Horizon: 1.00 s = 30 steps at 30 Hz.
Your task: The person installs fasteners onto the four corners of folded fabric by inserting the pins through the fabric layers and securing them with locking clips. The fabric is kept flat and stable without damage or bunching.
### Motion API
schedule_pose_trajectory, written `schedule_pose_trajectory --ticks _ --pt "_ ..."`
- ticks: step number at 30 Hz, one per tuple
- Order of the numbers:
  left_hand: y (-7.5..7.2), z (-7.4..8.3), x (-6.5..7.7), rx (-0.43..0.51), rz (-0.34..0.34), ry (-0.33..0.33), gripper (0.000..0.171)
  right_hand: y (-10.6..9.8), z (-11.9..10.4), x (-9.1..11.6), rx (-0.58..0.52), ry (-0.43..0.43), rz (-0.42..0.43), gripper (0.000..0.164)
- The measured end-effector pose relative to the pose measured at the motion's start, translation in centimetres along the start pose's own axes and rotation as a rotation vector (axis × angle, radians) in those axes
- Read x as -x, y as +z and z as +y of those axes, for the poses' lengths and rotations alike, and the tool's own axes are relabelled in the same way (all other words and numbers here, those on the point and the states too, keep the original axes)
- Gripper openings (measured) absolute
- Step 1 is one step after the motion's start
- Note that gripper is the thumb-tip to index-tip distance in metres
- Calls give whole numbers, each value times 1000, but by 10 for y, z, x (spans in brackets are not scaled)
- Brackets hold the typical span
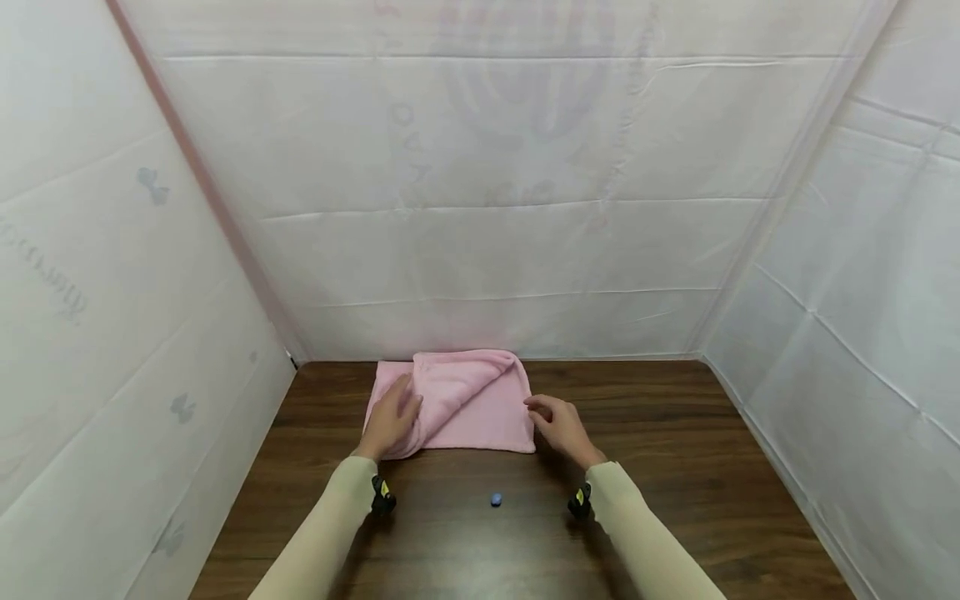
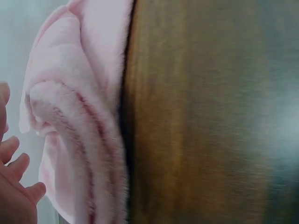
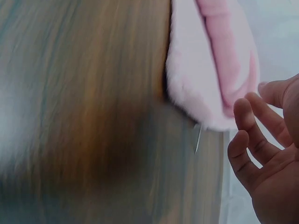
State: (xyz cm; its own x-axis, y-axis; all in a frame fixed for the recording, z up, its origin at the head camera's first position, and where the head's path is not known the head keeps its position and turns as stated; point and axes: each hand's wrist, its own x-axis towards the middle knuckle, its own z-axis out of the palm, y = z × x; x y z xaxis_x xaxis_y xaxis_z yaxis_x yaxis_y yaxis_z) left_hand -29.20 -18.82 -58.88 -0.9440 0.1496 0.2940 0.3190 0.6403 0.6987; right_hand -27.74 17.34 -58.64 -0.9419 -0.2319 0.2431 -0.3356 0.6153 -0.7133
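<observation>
A pink fleecy cloth lies at the back of the brown table, its upper layer folded over on a diagonal. At its left end, my left hand is over the folded layers with the fingers spread. In the left wrist view, the cloth's thick rolled edge shows beside the fingers, with nothing held. By the cloth's right edge is my right hand, its fingers loosely bent. The right wrist view shows those fingers near the cloth corner, not gripping it.
A small blue object sits on the wooden table between the forearms. White sheeting rises behind the table and along both sides. Each wrist wears a black strap-on camera.
</observation>
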Motion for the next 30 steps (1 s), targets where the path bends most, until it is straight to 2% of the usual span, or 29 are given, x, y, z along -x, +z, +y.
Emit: schedule_pose_trajectory --ticks 5,11,14,18,24,30 --pt "1 -2 17 -6 73 12 57 -5 14 7 103 -15 -3 24" --pt "1 0 34 38 149 37 54 -4 22 9 148 33 -17 24" --pt "1 0 40 31 178 54 52 -1 24 6 186 42 -21 23" --pt "1 -3 47 18 182 41 50 4 23 1 246 45 -38 20" --pt "3 -2 54 46 185 12 49 10 23 -5 304 84 -78 18" --pt "7 1 58 38 220 36 47 12 29 -5 333 137 -73 15"
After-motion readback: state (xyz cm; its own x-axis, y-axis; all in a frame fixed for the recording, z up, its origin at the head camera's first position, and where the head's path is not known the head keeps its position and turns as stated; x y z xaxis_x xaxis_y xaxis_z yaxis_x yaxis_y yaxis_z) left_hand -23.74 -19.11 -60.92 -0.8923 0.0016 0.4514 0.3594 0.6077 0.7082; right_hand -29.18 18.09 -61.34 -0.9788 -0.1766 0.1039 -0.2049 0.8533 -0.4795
